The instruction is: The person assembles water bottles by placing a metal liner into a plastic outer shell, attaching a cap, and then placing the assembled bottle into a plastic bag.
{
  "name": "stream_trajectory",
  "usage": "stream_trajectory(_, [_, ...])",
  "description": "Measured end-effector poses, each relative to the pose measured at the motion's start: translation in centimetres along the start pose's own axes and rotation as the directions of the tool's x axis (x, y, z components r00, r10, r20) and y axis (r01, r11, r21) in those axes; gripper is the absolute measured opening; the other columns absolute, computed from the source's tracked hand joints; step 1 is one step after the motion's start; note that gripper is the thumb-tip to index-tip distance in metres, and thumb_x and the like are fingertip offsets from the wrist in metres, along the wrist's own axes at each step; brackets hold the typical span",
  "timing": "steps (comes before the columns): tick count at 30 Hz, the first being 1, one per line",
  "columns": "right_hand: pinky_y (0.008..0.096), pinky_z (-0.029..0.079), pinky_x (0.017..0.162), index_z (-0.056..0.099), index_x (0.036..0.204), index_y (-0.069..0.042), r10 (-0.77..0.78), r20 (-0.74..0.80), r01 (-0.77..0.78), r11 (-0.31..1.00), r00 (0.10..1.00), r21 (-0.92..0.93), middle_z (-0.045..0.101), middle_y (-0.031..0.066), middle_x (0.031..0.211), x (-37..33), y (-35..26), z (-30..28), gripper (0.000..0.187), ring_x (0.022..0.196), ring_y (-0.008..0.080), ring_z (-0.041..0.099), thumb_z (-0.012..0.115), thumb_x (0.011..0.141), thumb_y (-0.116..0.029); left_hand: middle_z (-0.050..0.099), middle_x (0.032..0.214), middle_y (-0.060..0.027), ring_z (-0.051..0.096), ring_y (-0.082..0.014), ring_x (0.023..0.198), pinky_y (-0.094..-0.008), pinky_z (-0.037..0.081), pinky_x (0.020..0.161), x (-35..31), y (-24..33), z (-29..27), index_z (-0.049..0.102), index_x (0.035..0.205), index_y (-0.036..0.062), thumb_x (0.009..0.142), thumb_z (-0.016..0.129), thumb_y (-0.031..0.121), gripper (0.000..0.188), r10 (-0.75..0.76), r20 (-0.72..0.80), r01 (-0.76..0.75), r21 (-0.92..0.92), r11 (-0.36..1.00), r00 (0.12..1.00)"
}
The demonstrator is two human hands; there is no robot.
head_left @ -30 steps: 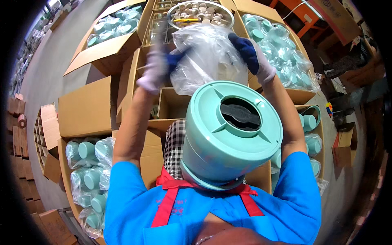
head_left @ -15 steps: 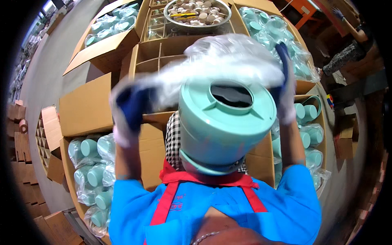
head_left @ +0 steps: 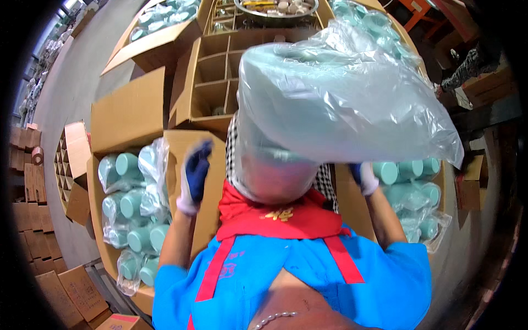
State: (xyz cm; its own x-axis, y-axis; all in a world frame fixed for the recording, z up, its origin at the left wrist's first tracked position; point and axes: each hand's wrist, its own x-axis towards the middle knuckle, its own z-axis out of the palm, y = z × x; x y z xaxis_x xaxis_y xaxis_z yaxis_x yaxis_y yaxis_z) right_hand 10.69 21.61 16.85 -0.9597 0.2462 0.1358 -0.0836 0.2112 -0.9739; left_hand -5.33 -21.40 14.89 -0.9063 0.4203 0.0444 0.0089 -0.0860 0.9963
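In front of my apron a mint-green round plastic container (head_left: 269, 137) stands inside a clear plastic bag (head_left: 396, 110). The bag covers its top and sides, and its loose end flares out to the right. My left hand (head_left: 196, 179), in a blue and white glove, is apart from the bag on its left, fingers stretched upward and holding nothing. On the other side, my right hand (head_left: 364, 177) wears the same kind of glove. It is by the bag's lower right edge, its fingers mostly hidden behind the plastic.
Cartons of bagged mint-green cups stand at left (head_left: 132, 206) and right (head_left: 410, 190), with more at the far left and far right. Ahead lies a divided carton (head_left: 212, 91); beyond it sits a metal bowl (head_left: 278, 19) of small caps. Flattened cardboard is stacked far left.
The bag, held up by both hands over the container's bare top, now hangs down around it. Both hands have come down and toward me; the left has let go of the bag.
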Motion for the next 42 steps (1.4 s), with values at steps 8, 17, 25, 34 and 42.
stream_trajectory(8, [0.0414, 0.033, 0.114, 0.057, 0.132, -0.001, 0.168, -0.018, -0.141, 0.877, 0.986, 0.459, 0.050, 0.0199, 0.142, 1.0, 2.6, 9.2, 0.049, 0.135, 0.0331, 0.044, 0.066, 0.090, -0.024, 0.032, 0.157, -0.0146, 0.025, -0.0234, 0.147, -0.0355, 0.019, 0.121, 3.5, -9.2, 9.0, 0.021, 0.156, 0.0021, 0.102, 0.049, 0.018, 0.064, 0.000, 0.328, -0.057, 0.165, 0.985, 0.945])
stream_trajectory(17, [0.0485, 0.021, 0.121, 0.059, 0.133, -0.003, -0.108, -0.118, 0.019, 0.811, 0.987, -0.585, 0.037, 0.0221, 0.152, -11.5, -6.4, 0.1, 0.062, 0.144, 0.0384, 0.030, 0.070, 0.085, -0.041, 0.053, 0.140, -0.0106, 0.052, -0.0254, 0.126, -0.0424, 0.041, 0.109, 8.0, -3.4, 17.5, 0.044, 0.143, 0.0070, 0.102, 0.043, 0.049, 0.059, -0.125, 0.393, 0.283, -0.377, 0.882, 0.911])
stream_trajectory(25, [0.0582, 0.029, 0.113, 0.063, 0.125, -0.007, -0.256, -0.500, -0.340, 0.481, 0.827, -0.808, 0.049, 0.0188, 0.140, -27.1, 2.9, -0.8, 0.043, 0.137, 0.0383, 0.038, 0.065, 0.087, -0.028, 0.034, 0.158, -0.0109, 0.038, -0.0213, 0.141, -0.0374, 0.031, 0.118, 2.1, -7.6, 37.3, 0.025, 0.156, 0.0085, 0.100, 0.054, 0.006, 0.064, 0.381, 0.911, 0.558, -0.400, 0.727, 0.156])
stream_trajectory(34, [0.0497, 0.042, 0.104, 0.061, 0.125, -0.005, -0.031, -0.684, -0.225, 0.933, 0.729, -0.282, 0.057, 0.0190, 0.131, -32.1, 2.9, 5.1, 0.052, 0.124, 0.0423, 0.050, 0.069, 0.078, -0.024, 0.043, 0.152, -0.0129, 0.043, -0.0210, 0.139, -0.0354, 0.032, 0.117, 1.5, 0.2, 31.6, 0.037, 0.149, -0.0011, 0.101, 0.052, 0.013, 0.053, -0.216, 0.967, 0.398, 0.146, 0.906, 0.138])
stream_trajectory(42, [0.0599, 0.026, 0.113, 0.055, 0.136, -0.010, 0.118, -0.548, -0.559, 0.251, 0.828, -0.790, 0.051, 0.0162, 0.141, -31.7, 3.8, 3.6, 0.055, 0.128, 0.0404, 0.045, 0.058, 0.088, -0.035, 0.044, 0.151, -0.0149, 0.039, -0.0247, 0.141, -0.0364, 0.027, 0.118, -1.3, 3.3, 29.8, 0.034, 0.151, -0.0024, 0.094, 0.063, 0.036, 0.075, -0.212, 0.968, 0.101, 0.200, 0.975, 0.135])
